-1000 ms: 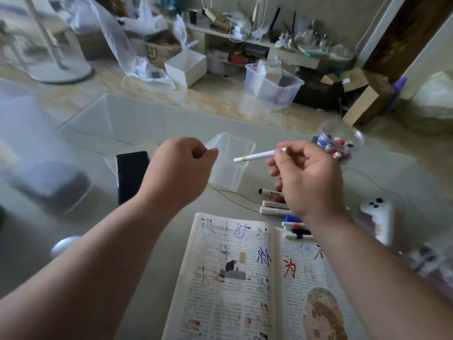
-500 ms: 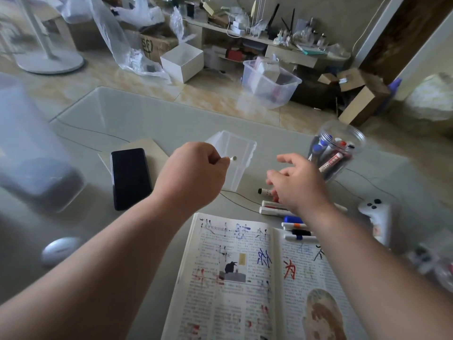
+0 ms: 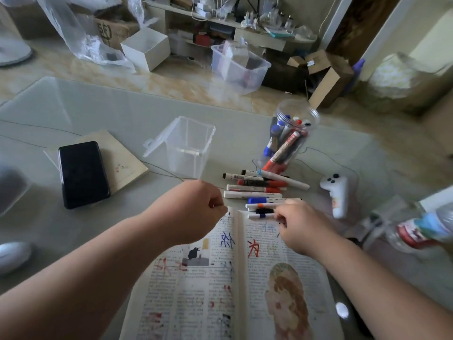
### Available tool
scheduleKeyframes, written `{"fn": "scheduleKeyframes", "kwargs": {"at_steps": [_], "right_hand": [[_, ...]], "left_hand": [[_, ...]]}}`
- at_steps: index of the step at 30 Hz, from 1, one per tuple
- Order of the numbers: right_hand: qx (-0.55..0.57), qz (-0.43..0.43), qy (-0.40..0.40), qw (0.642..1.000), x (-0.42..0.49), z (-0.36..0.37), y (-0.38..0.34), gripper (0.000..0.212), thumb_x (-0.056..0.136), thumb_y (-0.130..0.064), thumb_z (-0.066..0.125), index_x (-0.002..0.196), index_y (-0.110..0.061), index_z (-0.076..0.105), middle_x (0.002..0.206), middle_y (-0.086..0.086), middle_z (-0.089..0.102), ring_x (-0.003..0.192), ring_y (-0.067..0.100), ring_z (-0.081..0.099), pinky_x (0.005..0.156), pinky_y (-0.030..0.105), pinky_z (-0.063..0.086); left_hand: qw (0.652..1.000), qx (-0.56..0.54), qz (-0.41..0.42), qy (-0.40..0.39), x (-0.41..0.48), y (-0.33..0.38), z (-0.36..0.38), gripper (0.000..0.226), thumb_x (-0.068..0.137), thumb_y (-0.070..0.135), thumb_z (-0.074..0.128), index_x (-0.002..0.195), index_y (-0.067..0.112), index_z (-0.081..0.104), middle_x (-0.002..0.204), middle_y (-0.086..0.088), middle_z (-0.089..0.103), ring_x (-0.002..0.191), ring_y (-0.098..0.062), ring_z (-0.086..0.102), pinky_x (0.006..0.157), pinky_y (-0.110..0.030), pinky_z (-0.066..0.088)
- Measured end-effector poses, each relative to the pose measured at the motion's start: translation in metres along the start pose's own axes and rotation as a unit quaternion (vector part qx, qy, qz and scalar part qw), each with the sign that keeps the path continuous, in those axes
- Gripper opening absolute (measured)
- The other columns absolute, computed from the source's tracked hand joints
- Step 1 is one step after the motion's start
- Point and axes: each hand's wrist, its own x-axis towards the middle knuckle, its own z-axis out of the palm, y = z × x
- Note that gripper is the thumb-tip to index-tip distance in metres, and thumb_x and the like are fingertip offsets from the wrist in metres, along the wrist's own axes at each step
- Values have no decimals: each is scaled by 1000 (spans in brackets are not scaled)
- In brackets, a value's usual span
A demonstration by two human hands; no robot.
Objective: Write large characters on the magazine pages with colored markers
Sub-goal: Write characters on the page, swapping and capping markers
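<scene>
An open magazine (image 3: 196,290) lies in front of me, with large red and blue characters written on its pages. Loose markers (image 3: 255,188) lie in a row just beyond its top edge. My right hand (image 3: 301,224) is at the thin white marker with a blue band (image 3: 257,216), fingers curled round its right end. My left hand (image 3: 196,212) is curled in a fist over the magazine's upper left corner. A tiny cap-like piece (image 3: 213,206) shows in its thumb-and-finger pinch. A clear jar (image 3: 297,114) of markers leans behind the row.
A clear plastic box (image 3: 183,148) stands beyond my left hand. To the left a black phone (image 3: 82,174) lies on a notebook (image 3: 125,160). On the right are a white controller (image 3: 337,195) and a water bottle (image 3: 429,229). A mouse (image 3: 12,256) lies far left.
My right hand let go of the white green-banded marker and dropped to the row of thin markers. My left hand came down to the magazine's top edge.
</scene>
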Motion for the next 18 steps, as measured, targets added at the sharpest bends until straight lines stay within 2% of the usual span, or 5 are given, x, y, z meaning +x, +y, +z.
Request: {"fn": "scheduleKeyframes", "kwargs": {"at_steps": [4, 8, 12, 14, 18], "right_hand": [[-17, -17, 27, 999, -1, -2, 0, 9, 86, -17, 51, 87, -26, 49, 95, -8, 54, 93, 20, 53, 68, 32, 35], [-28, -20, 19, 999, -2, -4, -1, 6, 88, -23, 51, 85, -28, 49, 95, -8, 48, 102, 20, 53, 71, 31, 35], [-43, -20, 28, 998, -4, -6, -2, 11, 89, -22, 52, 93, -29, 44, 97, -8, 42, 106, 20, 51, 73, 33, 35], [-54, -15, 18, 998, -4, -6, -2, 10, 89, -23, 53, 95, -29, 48, 99, -6, 44, 108, 21, 52, 74, 33, 37], [-76, -25, -10, 997, -4, -9, -4, 12, 86, -19, 53, 90, -29, 48, 97, -4, 40, 110, 22, 51, 76, 33, 39]], "left_hand": [[1000, 22, 6, 5, -2, 6, 7, 22, 93, 38, 61, 76, 24, 67, 75, 9, 69, 66, -10, 61, 67, -32, 55], [1000, 28, 2, -13, -4, 9, 12, 26, 93, 38, 61, 70, 27, 62, 69, 6, 67, 59, -9, 62, 61, -27, 51], [999, 47, 16, -22, -8, 14, 17, 26, 95, 37, 61, 71, 26, 61, 72, 6, 65, 63, -9, 56, 61, -26, 46], [998, 50, 24, -26, -8, 16, 18, 26, 96, 37, 60, 72, 26, 61, 71, 6, 63, 61, -9, 53, 59, -25, 43], [998, 49, 27, -32, -10, 18, 21, 28, 95, 36, 61, 69, 27, 59, 67, 7, 61, 57, -8, 50, 53, -22, 38]]}}
